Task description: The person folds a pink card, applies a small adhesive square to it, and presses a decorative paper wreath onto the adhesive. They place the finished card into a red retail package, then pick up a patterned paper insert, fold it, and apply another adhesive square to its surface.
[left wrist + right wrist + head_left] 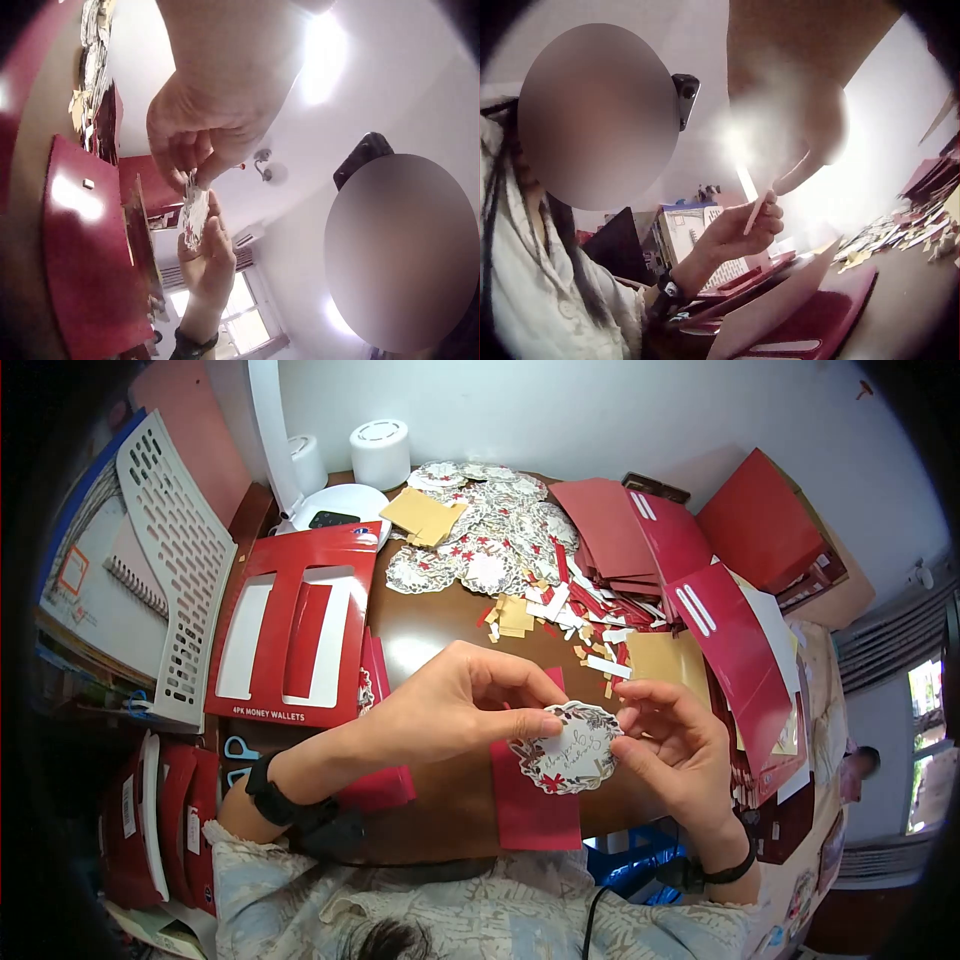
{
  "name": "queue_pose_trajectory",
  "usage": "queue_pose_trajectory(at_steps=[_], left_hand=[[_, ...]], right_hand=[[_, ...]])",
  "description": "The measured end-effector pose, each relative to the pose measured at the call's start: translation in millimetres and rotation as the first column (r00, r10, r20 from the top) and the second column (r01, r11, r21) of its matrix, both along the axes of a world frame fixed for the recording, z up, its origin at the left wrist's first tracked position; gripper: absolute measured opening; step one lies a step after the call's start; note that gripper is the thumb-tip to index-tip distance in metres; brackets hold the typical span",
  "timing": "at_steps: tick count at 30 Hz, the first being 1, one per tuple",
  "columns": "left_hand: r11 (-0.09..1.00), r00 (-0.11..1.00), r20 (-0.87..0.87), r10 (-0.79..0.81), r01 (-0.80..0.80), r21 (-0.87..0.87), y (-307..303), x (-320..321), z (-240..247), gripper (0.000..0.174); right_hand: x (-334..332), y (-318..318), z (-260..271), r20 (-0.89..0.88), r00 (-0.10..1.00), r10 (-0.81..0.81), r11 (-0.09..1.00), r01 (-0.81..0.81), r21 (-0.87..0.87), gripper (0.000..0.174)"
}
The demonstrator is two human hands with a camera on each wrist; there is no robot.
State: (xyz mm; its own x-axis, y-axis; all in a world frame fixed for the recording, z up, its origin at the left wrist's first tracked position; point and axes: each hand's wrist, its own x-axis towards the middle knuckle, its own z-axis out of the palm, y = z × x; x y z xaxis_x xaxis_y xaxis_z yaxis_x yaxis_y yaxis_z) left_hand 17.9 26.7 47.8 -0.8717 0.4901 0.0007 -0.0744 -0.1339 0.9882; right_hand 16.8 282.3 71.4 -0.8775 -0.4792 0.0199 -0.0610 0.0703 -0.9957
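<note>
A round scalloped paper cutout (575,760) with a printed leaf-and-flower wreath and script lettering is held up over the table. My left hand (450,695) pinches its upper left edge, thumb on the printed face. At the opposite edge my right hand (680,755) pinches it between thumb and fingers. The left wrist view has the cutout (195,214) nearly edge-on, looking like a thin stack of layers. In the right wrist view its edge (756,214) is a slim pale strip. Below it lies a red paper wallet (535,825) on the table, partly covered by the cutout and hand.
A heap of similar floral cutouts (490,530) lies at the back, with paper scraps (560,605) nearer. A red package (345,550) printed "4PK MONEY WALLETS" lies left, near blue-handled scissors (238,748). Red folders (735,650) stand at right. A white lamp (272,440) rises behind.
</note>
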Motion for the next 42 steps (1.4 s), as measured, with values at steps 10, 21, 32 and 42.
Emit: queue_pose_trajectory(at_steps=[10,21,32,42], left_hand=[[0.953,0.974,-0.202,0.105,-0.157,-0.258,2.5,2.5,-3.9,0.013],[0.954,0.981,-0.193,-0.039,-0.020,-0.298,3.0,2.2,-2.8,0.022],[0.986,0.996,-0.014,0.090,-0.091,-0.136,1.5,2.8,-3.2,0.029],[0.956,0.948,-0.310,-0.070,-0.025,-0.292,3.6,2.8,-7.8,0.031]], right_hand=[[-3.2,-6.9,2.3,-0.616,0.754,0.229,0.892,0.092,0.443,0.061],[10.1,-10.4,-10.4,-0.297,0.920,0.258,0.905,-0.122,0.408,0.043],[14.3,-6.8,-22.2,-0.210,0.970,0.125,0.949,-0.055,0.309,0.060],[20.9,-15.0,-3.2,-0.645,0.683,0.342,0.829,0.104,0.549,0.073]])
